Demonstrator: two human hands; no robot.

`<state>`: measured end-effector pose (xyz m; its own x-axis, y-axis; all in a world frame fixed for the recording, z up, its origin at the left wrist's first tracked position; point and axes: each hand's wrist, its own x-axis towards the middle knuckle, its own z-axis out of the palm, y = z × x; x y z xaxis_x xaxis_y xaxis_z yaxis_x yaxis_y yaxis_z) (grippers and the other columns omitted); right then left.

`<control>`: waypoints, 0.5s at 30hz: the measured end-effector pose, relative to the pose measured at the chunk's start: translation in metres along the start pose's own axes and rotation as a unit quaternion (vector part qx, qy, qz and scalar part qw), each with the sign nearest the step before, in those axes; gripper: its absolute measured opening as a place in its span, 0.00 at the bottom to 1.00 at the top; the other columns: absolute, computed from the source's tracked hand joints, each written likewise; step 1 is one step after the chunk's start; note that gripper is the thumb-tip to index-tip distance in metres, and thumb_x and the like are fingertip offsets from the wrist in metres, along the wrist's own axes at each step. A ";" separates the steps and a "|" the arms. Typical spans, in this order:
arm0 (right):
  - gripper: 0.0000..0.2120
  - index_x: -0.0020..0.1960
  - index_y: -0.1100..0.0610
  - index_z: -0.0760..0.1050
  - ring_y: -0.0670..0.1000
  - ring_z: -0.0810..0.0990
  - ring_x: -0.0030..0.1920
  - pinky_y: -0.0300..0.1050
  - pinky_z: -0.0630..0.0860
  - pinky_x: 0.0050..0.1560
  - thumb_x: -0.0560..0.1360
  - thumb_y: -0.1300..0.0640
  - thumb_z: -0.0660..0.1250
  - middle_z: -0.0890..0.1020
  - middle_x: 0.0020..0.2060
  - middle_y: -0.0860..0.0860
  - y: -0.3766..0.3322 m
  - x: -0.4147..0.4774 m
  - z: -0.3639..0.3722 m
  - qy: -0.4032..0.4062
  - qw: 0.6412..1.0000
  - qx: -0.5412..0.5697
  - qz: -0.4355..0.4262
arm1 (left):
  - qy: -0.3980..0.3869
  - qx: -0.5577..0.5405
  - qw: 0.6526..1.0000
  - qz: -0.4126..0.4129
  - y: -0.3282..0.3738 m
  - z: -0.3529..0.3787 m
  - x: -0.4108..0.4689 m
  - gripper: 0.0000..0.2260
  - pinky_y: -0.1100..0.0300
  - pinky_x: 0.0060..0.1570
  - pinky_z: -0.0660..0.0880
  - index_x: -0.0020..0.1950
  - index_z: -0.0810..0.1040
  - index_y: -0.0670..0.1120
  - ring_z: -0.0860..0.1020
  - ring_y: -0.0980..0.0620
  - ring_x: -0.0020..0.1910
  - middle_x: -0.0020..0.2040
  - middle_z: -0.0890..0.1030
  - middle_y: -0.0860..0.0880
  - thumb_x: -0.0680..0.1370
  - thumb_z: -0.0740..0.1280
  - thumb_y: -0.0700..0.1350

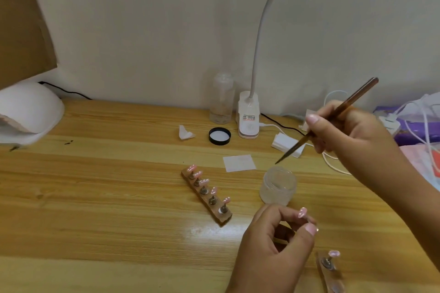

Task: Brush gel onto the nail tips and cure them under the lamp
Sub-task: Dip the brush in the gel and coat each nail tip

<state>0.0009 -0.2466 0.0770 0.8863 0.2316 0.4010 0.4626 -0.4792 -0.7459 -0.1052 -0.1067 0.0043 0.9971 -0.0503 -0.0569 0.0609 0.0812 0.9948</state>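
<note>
Above the open gel jar [278, 188], our R hand [352, 131] pinches the brush [359, 94], its long axis slanting down-left, bristles near the jar mouth. Nearer us, our L hand [273, 245] pinches one nail tip [302, 212]; curing lamp [28, 112] sits far left.

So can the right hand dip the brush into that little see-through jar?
Probably yes. The right hand holds the brush with its tip just above the jar, which looks open; a black lid lies apart near the clip lamp. Nothing stands between tip and jar.
</note>
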 end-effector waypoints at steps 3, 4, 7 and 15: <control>0.16 0.44 0.48 0.75 0.45 0.78 0.34 0.39 0.75 0.33 0.71 0.37 0.59 0.79 0.32 0.49 -0.001 -0.006 0.003 -0.039 0.993 -0.107 -0.011 | -0.004 0.001 1.000 0.003 0.000 0.000 0.000 0.11 0.70 0.41 0.71 0.38 0.80 0.60 0.74 0.62 0.34 0.43 0.80 0.55 0.76 0.71 0.43; 0.16 0.44 0.47 0.75 0.45 0.78 0.35 0.42 0.76 0.34 0.70 0.36 0.58 0.79 0.32 0.49 -0.001 -0.008 0.005 -0.054 0.989 -0.135 -0.012 | -0.005 0.001 1.000 0.005 -0.001 0.000 -0.001 0.12 0.69 0.41 0.71 0.37 0.80 0.60 0.74 0.62 0.34 0.43 0.80 0.55 0.76 0.71 0.43; 0.15 0.44 0.46 0.73 0.46 0.77 0.34 0.50 0.77 0.37 0.72 0.36 0.59 0.78 0.33 0.48 0.002 -0.009 0.016 -0.104 0.975 -0.197 -0.016 | -0.004 0.005 1.000 0.005 -0.002 0.002 0.000 0.12 0.69 0.39 0.70 0.36 0.80 0.61 0.74 0.62 0.34 0.42 0.80 0.54 0.75 0.72 0.44; 0.09 0.44 0.43 0.70 0.42 0.78 0.37 0.40 0.77 0.39 0.73 0.39 0.59 0.79 0.36 0.44 0.007 -0.001 0.023 -0.158 0.957 -0.242 -0.019 | 0.002 -0.009 1.000 0.019 0.000 0.002 0.003 0.08 0.70 0.40 0.71 0.35 0.79 0.63 0.75 0.62 0.35 0.47 0.82 0.50 0.70 0.70 0.49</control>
<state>0.0038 -0.2305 0.0590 0.8658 0.4646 0.1858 0.4997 -0.7832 -0.3700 -0.1023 -0.1084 0.0038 0.9989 -0.0427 -0.0189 0.0231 0.1000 0.9947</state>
